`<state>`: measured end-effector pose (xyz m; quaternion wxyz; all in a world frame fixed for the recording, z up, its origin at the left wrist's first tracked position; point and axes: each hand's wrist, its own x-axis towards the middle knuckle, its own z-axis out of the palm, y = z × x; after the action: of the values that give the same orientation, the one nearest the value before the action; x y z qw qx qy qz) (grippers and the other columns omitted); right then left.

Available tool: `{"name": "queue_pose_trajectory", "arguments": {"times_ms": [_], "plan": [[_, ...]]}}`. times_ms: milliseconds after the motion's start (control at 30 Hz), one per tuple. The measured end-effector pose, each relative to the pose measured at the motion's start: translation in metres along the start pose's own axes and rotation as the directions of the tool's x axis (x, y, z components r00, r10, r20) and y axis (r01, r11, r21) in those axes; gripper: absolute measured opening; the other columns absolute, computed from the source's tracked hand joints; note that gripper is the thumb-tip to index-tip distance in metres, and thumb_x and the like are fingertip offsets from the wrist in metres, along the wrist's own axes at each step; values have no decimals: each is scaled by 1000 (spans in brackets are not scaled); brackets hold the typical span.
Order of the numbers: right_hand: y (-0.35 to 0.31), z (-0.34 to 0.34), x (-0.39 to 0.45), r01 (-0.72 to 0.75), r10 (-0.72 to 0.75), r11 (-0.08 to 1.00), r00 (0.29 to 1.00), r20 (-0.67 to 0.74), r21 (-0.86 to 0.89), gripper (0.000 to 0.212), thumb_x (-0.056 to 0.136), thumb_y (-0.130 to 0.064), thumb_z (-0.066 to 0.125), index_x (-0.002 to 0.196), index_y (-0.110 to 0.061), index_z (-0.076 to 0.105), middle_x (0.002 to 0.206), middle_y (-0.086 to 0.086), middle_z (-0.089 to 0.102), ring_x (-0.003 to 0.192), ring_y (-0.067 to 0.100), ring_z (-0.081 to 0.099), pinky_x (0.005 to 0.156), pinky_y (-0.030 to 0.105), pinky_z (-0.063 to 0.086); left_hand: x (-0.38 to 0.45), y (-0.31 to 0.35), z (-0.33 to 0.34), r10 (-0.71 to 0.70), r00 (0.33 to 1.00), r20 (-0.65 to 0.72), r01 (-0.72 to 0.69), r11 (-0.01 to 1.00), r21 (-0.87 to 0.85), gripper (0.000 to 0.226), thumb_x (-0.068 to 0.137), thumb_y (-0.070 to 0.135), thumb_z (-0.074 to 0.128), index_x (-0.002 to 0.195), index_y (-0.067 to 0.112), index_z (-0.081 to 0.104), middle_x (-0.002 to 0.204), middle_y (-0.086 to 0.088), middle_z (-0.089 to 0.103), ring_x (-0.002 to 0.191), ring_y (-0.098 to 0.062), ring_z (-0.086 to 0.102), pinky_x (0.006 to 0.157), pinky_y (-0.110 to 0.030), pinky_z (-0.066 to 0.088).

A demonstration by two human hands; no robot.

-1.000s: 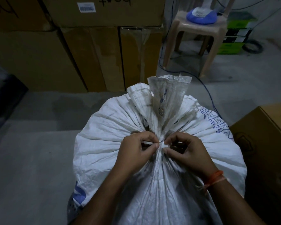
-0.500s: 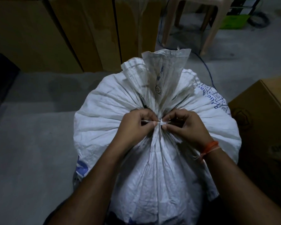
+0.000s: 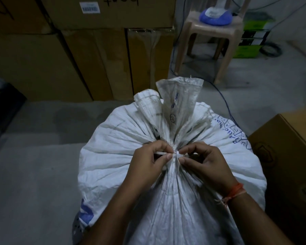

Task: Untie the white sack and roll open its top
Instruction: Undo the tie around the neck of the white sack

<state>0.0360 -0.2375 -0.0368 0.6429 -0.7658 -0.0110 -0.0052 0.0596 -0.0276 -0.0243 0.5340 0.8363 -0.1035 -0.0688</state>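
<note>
A full white woven sack (image 3: pixel 117 152) with blue print stands upright in front of me on the floor. Its neck is gathered tight, and the loose top (image 3: pixel 179 96) fans up behind the gather. A thin white tie (image 3: pixel 176 153) binds the neck. My left hand (image 3: pixel 148 161) pinches one end of the tie between thumb and forefinger, just left of the knot. My right hand (image 3: pixel 204 161), with an orange thread at the wrist, pinches the tie on the knot's right side. The knot itself is mostly hidden between my fingertips.
Stacked cardboard boxes (image 3: pixel 95 55) line the back left. A beige plastic stool (image 3: pixel 212 32) with a blue object on it stands at the back right, a blue cable (image 3: pixel 226 105) trailing past the sack. Another cardboard box (image 3: pixel 286 149) sits close on the right.
The camera dipped down and came back up. Both hands stay pinched on the tie at the sack's neck, and the tie looks still bound.
</note>
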Motion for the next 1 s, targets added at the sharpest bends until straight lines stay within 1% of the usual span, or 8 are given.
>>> {"name": "queue_pose_trajectory", "arguments": {"times_ms": [267,333,433,533,600,733,800,1000], "plan": [[-8,0,-2,-55,55,997,999,-2,-58,16,75,-25,92,87,-23,81,86,-12,71,81,12,72,76,38,61,1,2,-2,-9,1000,10,9,999,34,10,92,17,81,93,27,80,92,19,78,88,0,73,78,-24,58],[-17,-3,-1,128,-131,945,991,12,-300,10,81,-31,85,88,-28,79,92,-12,73,95,12,70,86,42,58,2,-1,-1,-18,1000,3,18,1000,18,11,92,15,80,92,26,80,91,19,79,88,0,73,79,-23,58],[-40,-13,1,389,-407,795,911,66,-465,16,86,-8,72,95,-20,79,106,-10,77,109,10,68,93,42,52,3,-3,-2,-9,1000,-6,9,1000,13,15,91,11,79,91,26,80,89,18,79,86,-1,74,78,-21,56],[-56,-26,6,481,-470,730,869,154,-485,41,83,9,63,112,-15,78,128,-4,74,128,17,65,101,49,51,3,-4,-2,17,1000,-15,-17,999,44,13,90,14,79,90,27,80,89,19,79,86,0,73,78,-24,57],[-68,-28,12,570,-492,568,814,309,-594,50,87,6,64,131,-17,71,148,0,63,145,21,52,107,53,47,3,-5,-1,31,999,-22,-30,998,53,10,89,20,77,90,30,79,90,19,79,87,0,74,81,-29,60],[-97,-32,41,724,-376,96,662,648,-683,61,107,-32,45,164,-27,25,175,1,17,163,21,9,129,41,16,1,-3,-2,42,998,-38,-40,998,53,15,87,19,78,95,32,77,89,19,78,91,-2,75,86,-35,61],[-102,-33,67,734,-273,-13,651,708,-679,63,109,-42,34,166,-32,9,176,0,4,164,21,-1,131,40,6,0,0,-2,60,997,-47,-56,995,77,23,84,23,76,102,37,74,85,25,76,91,-2,75,86,-34,61],[-52,-35,118,681,30,118,725,688,-723,61,107,-55,10,165,-39,-1,174,-12,-6,162,12,-12,131,47,12,1,-6,2,55,996,-64,-46,990,130,13,83,32,70,92,36,78,88,14,77,91,-7,72,82,-40,61]]}}
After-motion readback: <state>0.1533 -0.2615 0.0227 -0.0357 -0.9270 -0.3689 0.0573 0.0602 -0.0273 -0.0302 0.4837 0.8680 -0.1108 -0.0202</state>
